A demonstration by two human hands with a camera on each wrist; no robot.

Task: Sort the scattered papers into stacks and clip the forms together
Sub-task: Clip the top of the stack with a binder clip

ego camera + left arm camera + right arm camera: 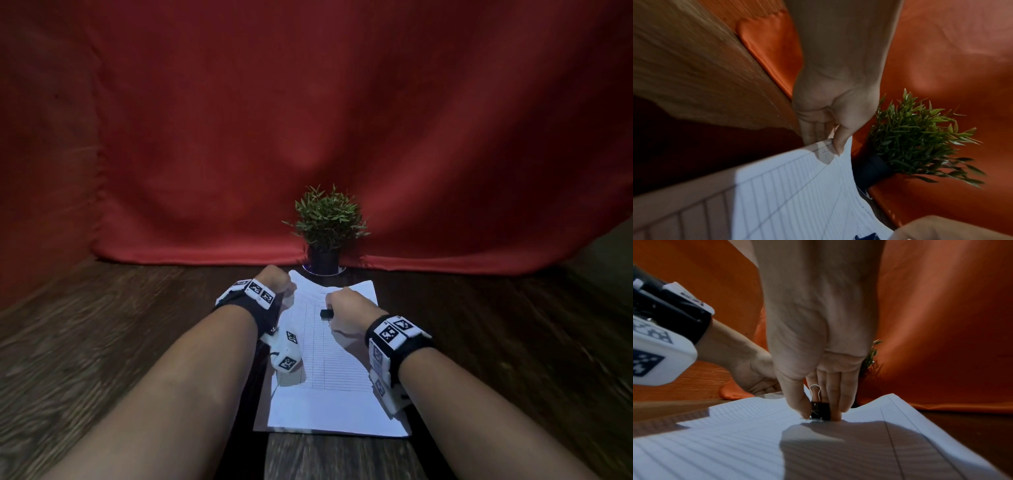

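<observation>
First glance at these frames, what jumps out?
The red cloth backdrop fills the far side, with a small potted plant at its foot in the middle. In front of it lies a stack of lined forms on the dark wooden table. The left hand pinches the stack's far corner while the right hand pinches a black binder clip on the top sheet.
</observation>
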